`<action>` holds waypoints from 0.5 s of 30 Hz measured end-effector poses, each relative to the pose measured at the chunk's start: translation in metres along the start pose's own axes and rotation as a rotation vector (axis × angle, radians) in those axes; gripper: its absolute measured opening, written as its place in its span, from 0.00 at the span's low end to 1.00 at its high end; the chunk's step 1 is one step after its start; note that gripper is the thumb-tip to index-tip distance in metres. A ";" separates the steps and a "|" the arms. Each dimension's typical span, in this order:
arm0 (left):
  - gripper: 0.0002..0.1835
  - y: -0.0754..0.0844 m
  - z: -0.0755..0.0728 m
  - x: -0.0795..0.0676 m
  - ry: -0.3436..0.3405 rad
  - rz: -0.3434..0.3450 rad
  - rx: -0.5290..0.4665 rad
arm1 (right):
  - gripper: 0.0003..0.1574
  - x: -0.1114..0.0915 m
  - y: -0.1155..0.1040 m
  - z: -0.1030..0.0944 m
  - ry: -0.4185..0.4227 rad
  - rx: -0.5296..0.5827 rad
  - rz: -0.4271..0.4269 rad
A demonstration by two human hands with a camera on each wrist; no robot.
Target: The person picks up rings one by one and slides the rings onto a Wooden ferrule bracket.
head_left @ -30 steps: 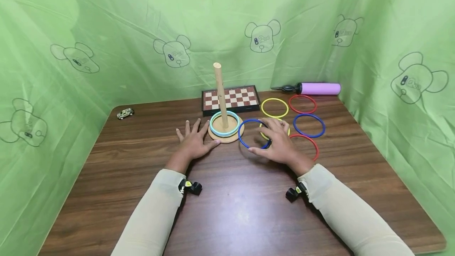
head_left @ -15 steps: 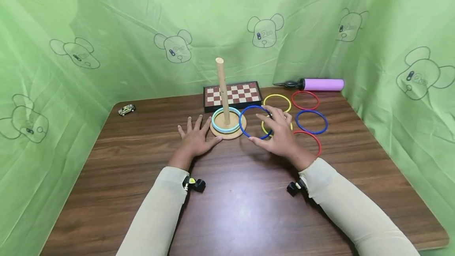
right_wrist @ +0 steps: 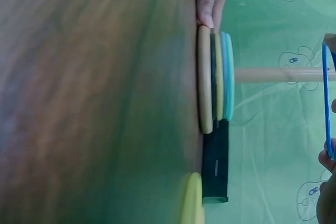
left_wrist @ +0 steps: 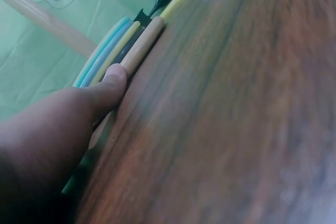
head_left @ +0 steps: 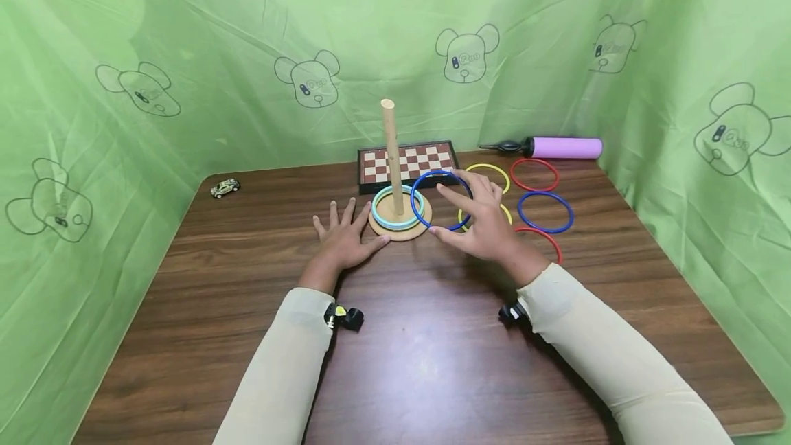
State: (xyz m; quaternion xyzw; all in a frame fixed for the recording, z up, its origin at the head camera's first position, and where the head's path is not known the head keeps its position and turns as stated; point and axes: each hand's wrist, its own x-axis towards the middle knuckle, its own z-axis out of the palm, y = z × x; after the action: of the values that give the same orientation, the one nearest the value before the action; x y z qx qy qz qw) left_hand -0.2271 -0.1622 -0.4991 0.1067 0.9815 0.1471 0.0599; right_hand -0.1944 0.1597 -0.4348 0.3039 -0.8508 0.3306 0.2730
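My right hand [head_left: 485, 222] holds a blue ring [head_left: 415, 192] between thumb and fingers, raised above the table; the right wrist view shows that blue ring [right_wrist: 327, 98] at its right edge. Just left of it stands a wooden peg [head_left: 393, 156] on a round wooden base [head_left: 404, 235]. Stacked around the peg's foot are a light-blue ring [head_left: 398, 226] and, in the left wrist view, a yellow ring [left_wrist: 118, 48] beneath. With fingers spread, my left hand [head_left: 346, 242] lies on the table, its thumb touching the base's edge.
Right of the peg lie two yellow rings [head_left: 488, 165], two red rings [head_left: 534, 160] and another blue ring [head_left: 546, 231]. Behind stand a checkered board [head_left: 426, 160] and a purple hand pump [head_left: 565, 148]. A toy car [head_left: 225, 188] sits at far left; green curtain [head_left: 371, 5] surrounds the table.
My right hand has lifted the blue ring higher and moved it slightly left, toward the peg. My left hand has stayed at the base. The head view has shifted a little.
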 end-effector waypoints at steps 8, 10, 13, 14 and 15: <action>0.55 0.000 0.000 -0.001 -0.008 0.003 -0.007 | 0.48 0.020 -0.006 -0.007 0.111 0.008 -0.088; 0.55 0.000 0.000 -0.001 -0.002 0.004 -0.008 | 0.49 0.028 -0.009 -0.010 0.129 0.004 -0.105; 0.56 0.000 -0.001 -0.001 0.002 0.005 -0.013 | 0.51 0.041 -0.015 -0.016 0.154 0.007 -0.117; 0.55 0.000 -0.001 -0.001 0.003 0.005 -0.017 | 0.52 0.046 -0.018 -0.017 0.157 0.007 -0.120; 0.55 0.000 -0.002 -0.001 0.004 0.003 -0.021 | 0.54 0.051 -0.021 -0.019 0.163 0.008 -0.119</action>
State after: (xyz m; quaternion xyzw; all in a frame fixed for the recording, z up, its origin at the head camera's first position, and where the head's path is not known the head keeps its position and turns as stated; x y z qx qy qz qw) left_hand -0.2263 -0.1626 -0.4972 0.1072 0.9799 0.1578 0.0588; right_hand -0.2090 0.1437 -0.3802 0.3271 -0.8049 0.3408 0.3592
